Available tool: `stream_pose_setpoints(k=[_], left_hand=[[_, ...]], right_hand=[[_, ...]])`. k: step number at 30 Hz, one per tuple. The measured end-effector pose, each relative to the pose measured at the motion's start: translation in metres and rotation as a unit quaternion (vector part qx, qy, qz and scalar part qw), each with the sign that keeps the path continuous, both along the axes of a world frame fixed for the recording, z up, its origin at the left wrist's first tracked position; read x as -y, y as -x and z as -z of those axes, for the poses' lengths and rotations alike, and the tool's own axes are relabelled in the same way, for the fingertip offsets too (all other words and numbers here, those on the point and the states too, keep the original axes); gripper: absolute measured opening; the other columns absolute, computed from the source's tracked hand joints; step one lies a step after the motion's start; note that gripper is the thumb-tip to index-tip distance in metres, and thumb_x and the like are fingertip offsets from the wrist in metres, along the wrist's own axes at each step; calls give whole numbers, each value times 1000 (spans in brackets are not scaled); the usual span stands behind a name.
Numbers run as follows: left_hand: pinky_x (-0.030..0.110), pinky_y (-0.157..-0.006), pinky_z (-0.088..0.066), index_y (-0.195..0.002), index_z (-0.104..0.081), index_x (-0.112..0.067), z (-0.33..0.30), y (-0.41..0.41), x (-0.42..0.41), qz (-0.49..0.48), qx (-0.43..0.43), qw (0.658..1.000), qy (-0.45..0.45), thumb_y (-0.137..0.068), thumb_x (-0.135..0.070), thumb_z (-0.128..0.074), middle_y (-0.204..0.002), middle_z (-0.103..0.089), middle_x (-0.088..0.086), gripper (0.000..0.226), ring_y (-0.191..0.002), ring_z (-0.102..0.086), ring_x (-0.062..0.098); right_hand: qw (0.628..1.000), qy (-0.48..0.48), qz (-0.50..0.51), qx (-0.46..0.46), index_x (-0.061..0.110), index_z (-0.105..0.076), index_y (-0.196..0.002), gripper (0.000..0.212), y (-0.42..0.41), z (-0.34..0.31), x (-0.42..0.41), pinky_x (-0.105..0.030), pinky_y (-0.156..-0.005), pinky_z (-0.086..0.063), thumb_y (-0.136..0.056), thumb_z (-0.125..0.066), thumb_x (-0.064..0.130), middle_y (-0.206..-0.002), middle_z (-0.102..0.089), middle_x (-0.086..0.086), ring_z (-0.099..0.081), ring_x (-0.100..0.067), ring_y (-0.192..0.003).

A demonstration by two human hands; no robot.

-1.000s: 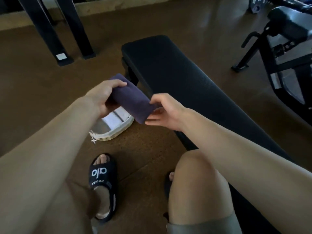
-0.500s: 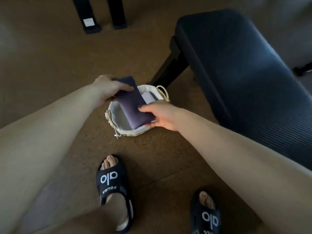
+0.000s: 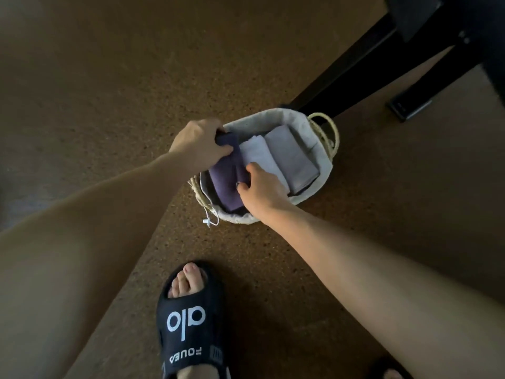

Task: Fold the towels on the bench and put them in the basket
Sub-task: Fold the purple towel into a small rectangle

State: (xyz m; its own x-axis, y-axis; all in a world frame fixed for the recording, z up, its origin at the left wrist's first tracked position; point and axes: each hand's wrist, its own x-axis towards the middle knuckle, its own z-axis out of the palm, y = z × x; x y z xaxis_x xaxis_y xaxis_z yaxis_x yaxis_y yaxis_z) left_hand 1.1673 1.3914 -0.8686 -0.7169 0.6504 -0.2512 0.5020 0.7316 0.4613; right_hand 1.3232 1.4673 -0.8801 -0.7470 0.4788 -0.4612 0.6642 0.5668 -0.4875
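Head-worn view, steeply downward and close over the basket (image 3: 325, 168) on the floor (image 3: 109, 77).

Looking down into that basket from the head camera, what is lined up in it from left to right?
Inside the basket, left to right: the dark purple towel, gripped by the left hand at its far end with the right hand at its right edge → the white towel → the grey towel.
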Motion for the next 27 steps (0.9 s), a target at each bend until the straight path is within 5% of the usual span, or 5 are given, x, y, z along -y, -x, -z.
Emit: stream_pose_setpoints(k=[3, 8, 14, 20, 27], left_hand=[[38, -82, -45, -118, -66, -19, 9, -6, -4, 51, -100, 993, 40, -89, -40, -70, -110, -71, 11, 37, -104, -64, 35], [38, -98, -33, -117, -61, -20, 20, -17, -4, 151, -306, 924, 173, -94, -53, -59, -112, -70, 6, 41, -114, -54, 27], [35, -104, -32, -118, -66, -23, 25, -19, -16, 204, -309, 891, 262, -100, -47, -52, -119, -67, 1, 33, -124, -50, 23], [37, -98, -42, -131, -50, -21, 21, -30, -10, 235, -320, 891, 218, -94, -25, -60, -130, -59, 9, 38, -118, -60, 28], [36, -117, -25, -134, -59, -25, 29, -40, -8, 306, -343, 824, 330, -103, -32, -46, -139, -55, -3, 34, -139, -42, 22]], right_hand=[[999, -21, -26, 7, 18, -48, -136, 32, 4, 9, -1, -41, -82, -42, -107, -44, 33, -121, -69, -12, -63, -35, -113], [995, -68, -60, 41, 17, -55, -124, 26, 6, 16, 3, -37, -78, -40, -107, -41, 32, -115, -70, -11, -65, -32, -109], [985, -115, -91, 88, 16, -58, -125, 25, 14, 17, 9, -36, -81, -39, -105, -50, 28, -117, -68, -8, -65, -29, -111], [984, -147, -91, 52, 17, -56, -121, 19, 7, 26, 8, -36, -79, -38, -104, -53, 22, -108, -68, -5, -65, -28, -105], [984, -156, -73, 43, 16, -54, -128, 24, 11, 31, 14, -37, -86, -47, -104, -53, 19, -122, -63, -9, -61, -28, -114]])
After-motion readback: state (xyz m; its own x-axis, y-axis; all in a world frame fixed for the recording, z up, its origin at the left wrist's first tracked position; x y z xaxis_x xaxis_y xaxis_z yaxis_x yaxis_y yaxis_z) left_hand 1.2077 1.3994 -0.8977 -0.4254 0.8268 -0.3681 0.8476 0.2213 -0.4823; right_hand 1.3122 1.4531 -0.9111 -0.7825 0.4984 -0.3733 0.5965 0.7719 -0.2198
